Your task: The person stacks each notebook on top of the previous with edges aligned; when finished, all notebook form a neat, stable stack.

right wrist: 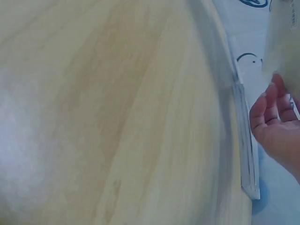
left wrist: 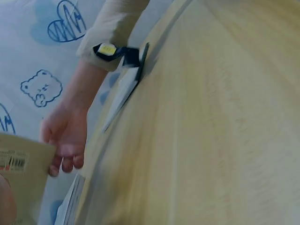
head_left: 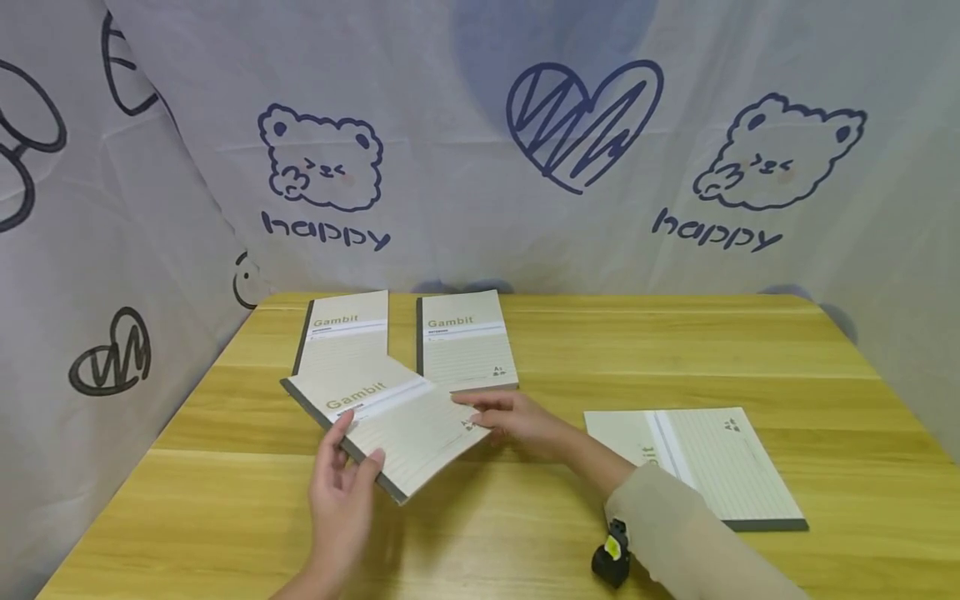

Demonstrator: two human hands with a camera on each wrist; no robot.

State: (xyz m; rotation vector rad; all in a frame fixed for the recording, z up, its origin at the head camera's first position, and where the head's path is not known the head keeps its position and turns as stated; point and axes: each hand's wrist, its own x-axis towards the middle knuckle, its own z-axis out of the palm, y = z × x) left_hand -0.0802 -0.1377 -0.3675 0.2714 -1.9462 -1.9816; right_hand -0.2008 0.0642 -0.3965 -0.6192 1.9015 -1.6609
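Observation:
A cream notebook (head_left: 412, 421) with a dark spine and gold "Gambit" lettering is held tilted above the table. My left hand (head_left: 343, 487) grips its spine side, thumb and a finger showing on the cover. My right hand (head_left: 528, 427) pinches the opposite edge. In the left wrist view the back cover (left wrist: 26, 164) shows a barcode label, and the right hand (left wrist: 68, 133) is at its edge. In the right wrist view the right hand's fingers (right wrist: 271, 101) touch the notebook (right wrist: 283, 51), partly out of frame.
Two similar notebooks, one at back left (head_left: 348, 333) and one to its right (head_left: 467, 350), lie on the wooden table (head_left: 675, 350). Another notebook (head_left: 727, 467) lies turned sideways at right, partly behind the right forearm. A patterned white cloth (head_left: 450, 217) hangs behind the table.

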